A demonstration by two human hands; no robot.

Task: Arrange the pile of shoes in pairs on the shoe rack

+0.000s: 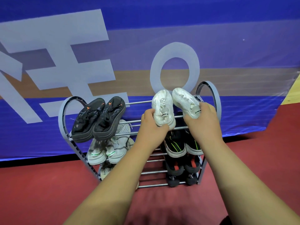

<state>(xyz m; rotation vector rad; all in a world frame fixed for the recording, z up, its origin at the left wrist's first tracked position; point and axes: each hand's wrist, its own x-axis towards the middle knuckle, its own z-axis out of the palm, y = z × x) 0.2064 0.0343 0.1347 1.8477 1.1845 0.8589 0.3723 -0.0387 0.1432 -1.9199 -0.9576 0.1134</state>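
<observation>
Red matte floor (32,184), blue banner (65,46) behind. Left hand (152,127) curls round the heel of one white knit shoe (162,104). Right hand (203,122) grips its mate (185,99). Both shoes are at the top tier of the grey tubular shoe rack (217,101), with a chunky-soled black pair (97,119) alongside.

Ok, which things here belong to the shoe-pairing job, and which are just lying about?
Job: shoe rack; left white shoe, gripped by left hand; right white shoe, gripped by right hand; black pair, top tier; white-green pair and black-green pair below.
Lying about: blue banner behind; red floor.
</observation>
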